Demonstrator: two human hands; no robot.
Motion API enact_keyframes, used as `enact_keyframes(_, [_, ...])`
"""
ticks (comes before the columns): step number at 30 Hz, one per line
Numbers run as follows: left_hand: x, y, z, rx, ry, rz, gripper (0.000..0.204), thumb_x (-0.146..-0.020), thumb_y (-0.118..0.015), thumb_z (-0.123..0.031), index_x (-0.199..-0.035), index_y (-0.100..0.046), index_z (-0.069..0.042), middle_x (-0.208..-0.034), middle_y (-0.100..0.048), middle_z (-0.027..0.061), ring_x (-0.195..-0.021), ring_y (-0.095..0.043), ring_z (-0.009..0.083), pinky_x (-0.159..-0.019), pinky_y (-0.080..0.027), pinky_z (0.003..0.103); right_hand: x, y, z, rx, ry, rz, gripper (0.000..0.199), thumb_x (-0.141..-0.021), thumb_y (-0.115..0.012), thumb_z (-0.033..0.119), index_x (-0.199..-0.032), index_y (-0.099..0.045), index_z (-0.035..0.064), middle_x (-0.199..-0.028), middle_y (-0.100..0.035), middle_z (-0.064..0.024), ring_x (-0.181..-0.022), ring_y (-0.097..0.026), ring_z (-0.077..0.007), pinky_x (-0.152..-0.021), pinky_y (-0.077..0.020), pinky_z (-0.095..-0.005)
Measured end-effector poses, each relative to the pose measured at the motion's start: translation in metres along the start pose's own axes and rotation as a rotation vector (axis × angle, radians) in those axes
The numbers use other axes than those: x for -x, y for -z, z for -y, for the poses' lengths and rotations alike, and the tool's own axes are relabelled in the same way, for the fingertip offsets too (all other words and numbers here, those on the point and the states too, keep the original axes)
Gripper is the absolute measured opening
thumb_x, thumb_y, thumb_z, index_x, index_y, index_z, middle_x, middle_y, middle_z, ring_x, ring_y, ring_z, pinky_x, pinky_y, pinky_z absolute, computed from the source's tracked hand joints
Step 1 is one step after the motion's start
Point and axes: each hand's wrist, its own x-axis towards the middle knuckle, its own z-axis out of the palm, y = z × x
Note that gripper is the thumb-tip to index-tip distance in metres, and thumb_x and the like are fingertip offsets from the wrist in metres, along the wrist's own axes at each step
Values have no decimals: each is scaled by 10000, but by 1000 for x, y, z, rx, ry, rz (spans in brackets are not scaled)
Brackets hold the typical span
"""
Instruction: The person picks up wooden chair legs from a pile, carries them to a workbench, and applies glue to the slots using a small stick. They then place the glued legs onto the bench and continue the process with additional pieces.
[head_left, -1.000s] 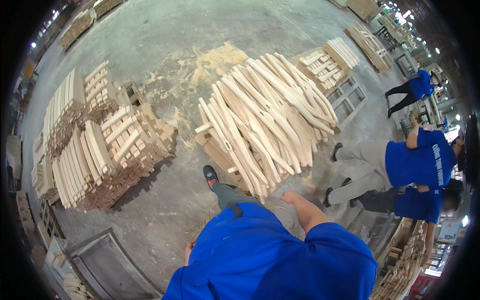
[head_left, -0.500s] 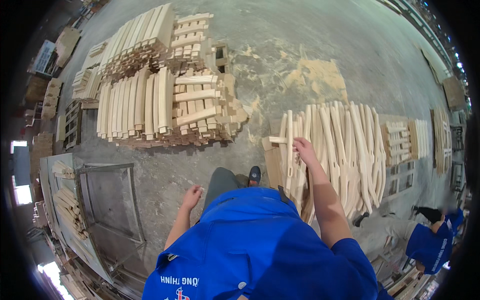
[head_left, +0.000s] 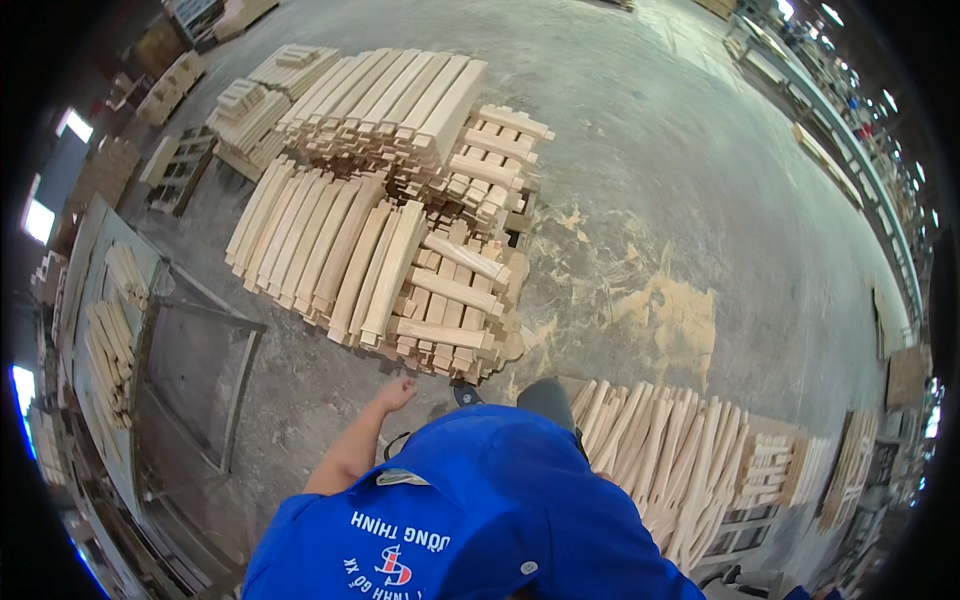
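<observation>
My left hand (head_left: 395, 392) hangs loosely in front of my blue shirt (head_left: 470, 510), holding nothing, its fingers relaxed. It is nearest the front corner of a big stack of pale wooden pieces (head_left: 400, 250), long curved slats laid side by side over crossed short blocks. The hand does not touch the stack. My right hand is hidden behind my body. At my right lies a row of loose curved wooden slats (head_left: 670, 450) on the floor. My dark trouser knee (head_left: 548, 395) and a shoe (head_left: 465, 395) show just below the stack.
A grey metal cart frame (head_left: 200, 370) stands at the left, with more wood pieces (head_left: 110, 350) beside it. Sawdust (head_left: 680, 320) marks the concrete floor. Small stacked pieces (head_left: 770, 470) sit beyond the loose slats. Further stacks (head_left: 250, 105) stand behind the big one.
The view has swung from the loose slats toward the big stack. My right hand, which rested on the slats, has gone out of sight. My left hand has come forward.
</observation>
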Motion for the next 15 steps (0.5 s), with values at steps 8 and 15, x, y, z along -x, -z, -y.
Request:
enact_keyframes(8, [-119, 96, -104, 882, 110, -70, 382, -899, -537, -392, -1188, -527, -144, -1036, -583, 22, -853, -583, 152, -683, -499, 342, -200, 248, 141, -526, -259, -86, 363, -873, -562, 310, -1121, -579, 45, -846, -629, -72, -689, -617, -173, -558, -477, -293])
enact_keyframes(15, [-217, 180, -152, 1387, 180, -398, 334, -902, -515, -417, -1122, -515, -166, -1018, -544, -2, -882, -538, 169, -740, -481, 420, -425, 418, 305, -665, 158, 3, 436, -947, -492, 331, -1319, -450, 107, -1057, -612, -61, -868, -599, -151, -704, -472, -279])
